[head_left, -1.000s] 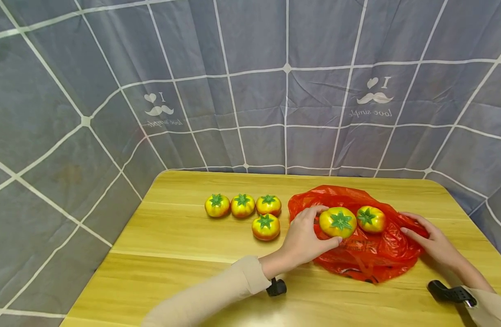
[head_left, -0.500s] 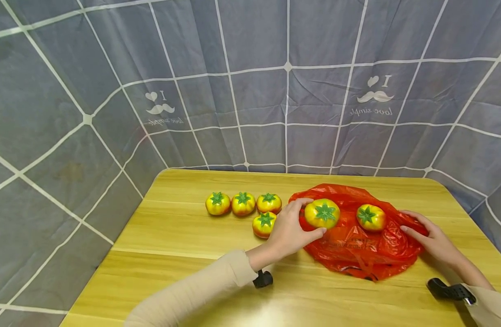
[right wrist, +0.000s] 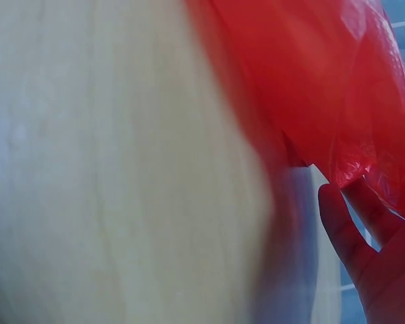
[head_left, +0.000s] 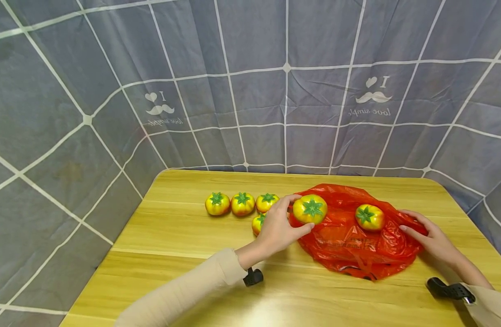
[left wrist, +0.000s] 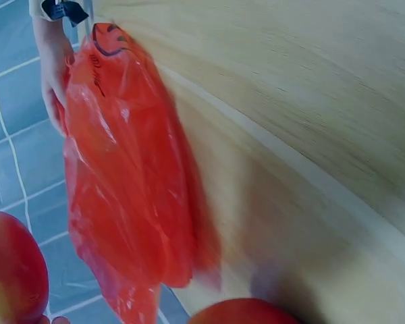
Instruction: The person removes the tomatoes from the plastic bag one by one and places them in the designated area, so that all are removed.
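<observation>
My left hand (head_left: 275,229) grips a yellow-red tomato (head_left: 310,209) with a green star-shaped top, thumb on its near side and fingers behind. It is over the left end of a crumpled red plastic bag (head_left: 344,245). In the left wrist view the gripped tomato (left wrist: 10,270) shows at the left edge, above fingertips. Another tomato (head_left: 370,217) sits on the bag's right part. My right hand (head_left: 432,238) holds the bag's right edge between thumb and fingers. In the right wrist view the thumb (right wrist: 344,226) lies against the red film.
Three tomatoes (head_left: 243,204) stand in a row on the wooden table (head_left: 173,236), left of the bag. One more tomato (head_left: 257,224) in front of them is partly hidden by my left hand. A grey checked curtain (head_left: 250,100) hangs behind the table.
My left hand has carried its tomato leftward, away from the one still on the bag, and now covers part of the front tomato on the table. The right hand has stayed at the bag's edge.
</observation>
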Tool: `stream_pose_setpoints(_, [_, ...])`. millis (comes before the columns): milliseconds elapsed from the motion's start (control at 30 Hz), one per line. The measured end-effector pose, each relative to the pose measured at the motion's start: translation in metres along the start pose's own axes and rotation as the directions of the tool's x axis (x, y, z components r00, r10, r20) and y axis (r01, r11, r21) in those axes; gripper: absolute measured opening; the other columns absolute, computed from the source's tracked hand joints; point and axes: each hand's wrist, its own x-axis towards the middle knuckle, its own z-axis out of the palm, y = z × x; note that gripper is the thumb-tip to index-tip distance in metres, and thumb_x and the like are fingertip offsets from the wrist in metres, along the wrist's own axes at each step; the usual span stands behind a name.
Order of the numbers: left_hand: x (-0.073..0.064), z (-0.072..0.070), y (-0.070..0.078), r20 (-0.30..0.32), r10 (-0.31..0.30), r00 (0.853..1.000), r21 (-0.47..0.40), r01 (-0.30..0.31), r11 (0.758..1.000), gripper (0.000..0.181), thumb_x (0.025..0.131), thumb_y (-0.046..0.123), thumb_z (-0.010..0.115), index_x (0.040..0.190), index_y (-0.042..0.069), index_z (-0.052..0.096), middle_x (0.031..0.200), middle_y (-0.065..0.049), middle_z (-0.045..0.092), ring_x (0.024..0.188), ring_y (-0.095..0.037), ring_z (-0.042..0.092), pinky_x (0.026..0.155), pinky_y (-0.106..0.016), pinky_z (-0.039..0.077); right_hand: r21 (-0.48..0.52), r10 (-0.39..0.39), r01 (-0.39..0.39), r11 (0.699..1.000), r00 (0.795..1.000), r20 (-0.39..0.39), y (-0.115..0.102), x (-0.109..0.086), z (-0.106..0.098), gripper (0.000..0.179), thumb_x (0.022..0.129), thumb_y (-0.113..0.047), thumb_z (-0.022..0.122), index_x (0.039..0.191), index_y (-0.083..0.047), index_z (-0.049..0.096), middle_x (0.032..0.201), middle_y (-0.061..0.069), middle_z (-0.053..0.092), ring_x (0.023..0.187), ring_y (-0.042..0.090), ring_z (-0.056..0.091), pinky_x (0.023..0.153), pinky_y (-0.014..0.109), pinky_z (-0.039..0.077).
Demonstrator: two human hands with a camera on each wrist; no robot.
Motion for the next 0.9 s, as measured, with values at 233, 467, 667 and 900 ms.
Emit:
stream_pose_setpoints(233, [-0.005,-0.009,-0.017,-0.026,-0.014,1.0,0.002,0.014,1.0,0.065,0.075,0.035,0.078,0.131,0.016,0.053,0.108,0.0,0.061,0.092,-0.015,0.056,0.075,-0.021,0.044,0.018,-0.009,0.009,1.0,1.0,-0.005,0.002,-0.001,0.0,0.049,0.092,0.007,0.054,0.138,-0.009,0.047,0.116,-0.034,0.054,0.094,-0.015,0.056,0.073,0.006,0.048])
stream_pose_setpoints(467, [-0.007,-0.022,-0.029,-0.024,-0.037,0.999,-0.028,0.036,0.999,0.065,0.075,0.032,0.079,0.131,0.014,0.053,0.109,-0.003,0.061,0.094,-0.017,0.058,0.078,-0.026,0.05,0.014,-0.006,0.006,1.0,1.0,-0.007,-0.002,0.0,-0.001,0.047,0.092,0.006,0.054,0.137,-0.008,0.047,0.116,-0.033,0.054,0.094,-0.015,0.057,0.072,0.007,0.049])
stream_pose_setpoints(667, [-0.011,-0.033,-0.037,-0.046,-0.065,0.997,-0.039,0.063,0.997,0.065,0.074,0.033,0.079,0.13,0.014,0.053,0.111,-0.004,0.06,0.096,-0.018,0.058,0.082,-0.033,0.053,-0.004,-0.022,0.022,1.0,1.0,-0.005,-0.002,0.001,0.001,0.045,0.093,0.006,0.053,0.137,-0.004,0.046,0.117,-0.033,0.054,0.096,-0.016,0.055,0.074,0.006,0.047])
stream_pose_setpoints(900, [-0.013,-0.045,-0.046,-0.08,-0.071,0.994,-0.005,0.071,0.997,0.064,0.074,0.032,0.08,0.129,0.014,0.054,0.103,-0.004,0.061,0.088,-0.022,0.057,0.072,-0.024,0.046,-0.009,-0.015,0.015,1.0,1.0,-0.004,-0.001,0.0,-0.001,0.046,0.093,0.005,0.053,0.138,-0.005,0.046,0.116,-0.033,0.054,0.094,-0.016,0.056,0.074,0.006,0.047])
